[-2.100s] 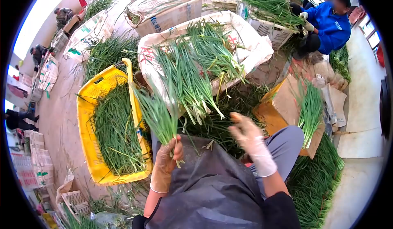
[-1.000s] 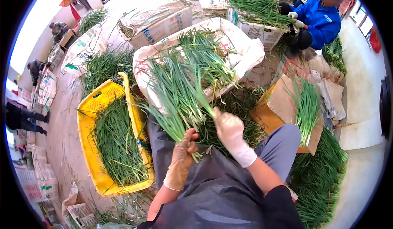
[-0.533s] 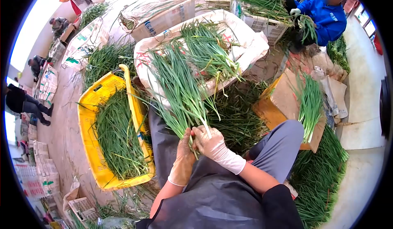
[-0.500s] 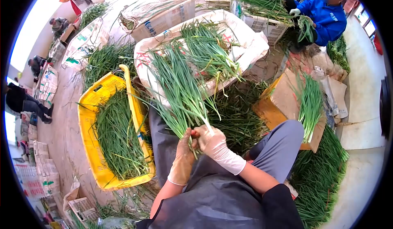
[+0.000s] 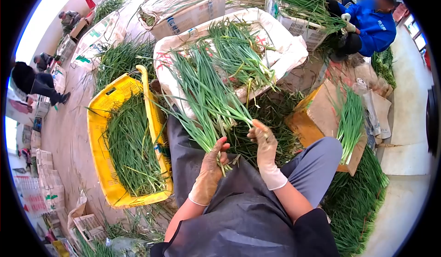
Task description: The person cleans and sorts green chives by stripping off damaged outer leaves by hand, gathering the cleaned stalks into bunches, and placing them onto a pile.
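My left hand (image 5: 212,169), in a stained pale glove, is closed round the lower stems of a bunch of long green leafy stalks (image 5: 200,135). To its right, my right hand (image 5: 265,144), gloved too, pinches the pale ends of some stalks (image 5: 241,113) at the near edge of the pile. That pile of green stalks (image 5: 209,84) lies on a crate lined with white sacking (image 5: 289,50), just beyond both hands. The two hands are apart, above the dark apron (image 5: 234,202) on my lap.
A yellow crate (image 5: 98,165) of loose greens stands at the left. On the right, a neat bundle (image 5: 350,124) lies on a cardboard box (image 5: 321,110). A co-worker in blue (image 5: 374,27) sits at the upper right. Another person (image 5: 39,82) is at the far left.
My right hand has moved away from my left hand, up and right to the stalks at the pile's edge. My left hand still holds its bunch. The person at the far left has shifted upward in view.
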Available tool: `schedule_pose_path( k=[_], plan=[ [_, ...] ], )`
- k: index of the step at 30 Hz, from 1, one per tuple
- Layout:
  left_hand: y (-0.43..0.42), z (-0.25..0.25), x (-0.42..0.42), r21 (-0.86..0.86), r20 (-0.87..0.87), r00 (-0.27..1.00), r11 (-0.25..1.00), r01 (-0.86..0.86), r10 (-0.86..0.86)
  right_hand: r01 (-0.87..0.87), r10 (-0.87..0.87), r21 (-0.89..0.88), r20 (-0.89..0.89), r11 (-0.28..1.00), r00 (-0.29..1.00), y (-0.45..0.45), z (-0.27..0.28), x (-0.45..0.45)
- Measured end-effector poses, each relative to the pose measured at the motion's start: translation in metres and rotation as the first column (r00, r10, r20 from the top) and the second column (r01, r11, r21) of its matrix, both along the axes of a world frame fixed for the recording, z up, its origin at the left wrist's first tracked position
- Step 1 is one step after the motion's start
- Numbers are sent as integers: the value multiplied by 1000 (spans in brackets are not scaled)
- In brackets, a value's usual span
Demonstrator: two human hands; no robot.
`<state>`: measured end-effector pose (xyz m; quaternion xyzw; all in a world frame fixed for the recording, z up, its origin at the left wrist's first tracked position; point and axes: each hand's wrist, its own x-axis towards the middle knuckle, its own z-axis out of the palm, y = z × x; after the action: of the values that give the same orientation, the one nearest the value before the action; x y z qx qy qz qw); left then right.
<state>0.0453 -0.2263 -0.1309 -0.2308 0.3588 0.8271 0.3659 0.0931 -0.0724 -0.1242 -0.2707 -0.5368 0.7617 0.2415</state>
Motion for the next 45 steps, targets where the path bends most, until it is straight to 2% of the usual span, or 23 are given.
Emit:
schedule_pose_path(
  k=[2, 4, 5, 6, 8, 10, 12, 17, 18, 20, 21, 22, 24, 26, 27, 28, 30, 31, 34, 36, 38, 41, 45],
  plan=[
    [4, 2, 1, -28, 1, 1000, 1000, -5, 5, -220, 263, 490, -20, 843, 965, -11, 6, 13],
    [6, -8, 0, 69, 19, 999, 997, -27, 26, -430, 488, 440, -20, 788, 873, -29, 12, 29],
    [8, -9, 2, -7, 66, 995, 998, -70, 70, -358, 484, 596, -58, 719, 873, -31, 11, 31],
    [7, -7, 3, -7, 69, 995, 997, -75, 75, -364, 488, 595, -55, 717, 871, -31, 6, 35],
    [2, -5, 5, 106, 4, 999, 994, -35, 35, -369, 367, -12, -78, 929, 927, -29, -7, 44],
    [2, -14, 9, 89, -16, 999, 996, -28, 29, -289, 289, -43, -1, 956, 957, -26, 8, 29],
    [6, -15, 13, -28, -95, 995, 999, 39, -41, -461, 501, -269, 106, 846, 859, -23, 1, 22],
    [2, 2, 12, -44, -160, 975, 986, -161, 152, -362, 380, -130, 165, 923, 910, -7, 19, 34],
    [-3, 5, 6, -57, -211, 954, 971, -231, 214, -291, 337, -272, 139, 917, 931, 2, 28, 41],
    [-21, 16, -14, 6, -254, 910, 942, -337, 327, -295, 339, -205, 233, 933, 912, 43, 8, 57],
    [-34, 21, -26, -37, -242, 909, 932, -359, 341, -401, 417, -134, 442, 906, 794, 64, 4, 57],
    [-50, 20, -33, -14, -275, 901, 936, -352, 335, -689, 229, 328, 778, 646, 585, 95, -35, 67],
    [-56, 40, -37, 11, -410, 834, 917, -399, 368, -665, -283, 720, 692, 201, 664, 96, -35, 54],
    [-64, 39, -40, 133, -493, 815, 952, -275, 304, -461, 92, 445, 635, 768, 767, 76, -27, 13],
    [-56, 48, -37, 84, -489, 825, 956, -279, 284, -486, 238, 262, 623, 834, 745, 64, -27, -10],
    [-50, 48, -32, 83, -490, 824, 956, -281, 285, -508, 379, 72, 578, 859, 722, 54, -29, -28],
    [-42, 47, -28, -11, -353, 910, 972, -237, 217, -427, 430, -102, 391, 899, 813, 42, -32, -44],
    [-44, 33, -27, 46, -307, 926, 975, -217, 220, -386, 348, 41, 349, 922, 870, 30, -9, -45],
    [-40, 9, -14, 193, -164, 983, 980, -49, 82, -300, 287, 75, 151, 951, 946, -5, 13, -22],
    [-21, 10, -5, 100, -95, 995, 995, 0, 9, -405, 380, 122, 183, 906, 907, -24, 13, -3],
    [-10, 4, -1, -29, -104, 994, 999, 27, -30, -444, 404, 353, 185, 823, 896, -35, 11, 11],
    [-11, 0, -1, 7, -64, 996, 998, 59, -58, -402, 322, 538, 241, 741, 916, -33, 13, 21],
    [-24, -7, -6, -80, -121, 993, 997, -4, -6, -323, 211, 440, 285, 838, 935, 2, -12, 28]
  ],
)
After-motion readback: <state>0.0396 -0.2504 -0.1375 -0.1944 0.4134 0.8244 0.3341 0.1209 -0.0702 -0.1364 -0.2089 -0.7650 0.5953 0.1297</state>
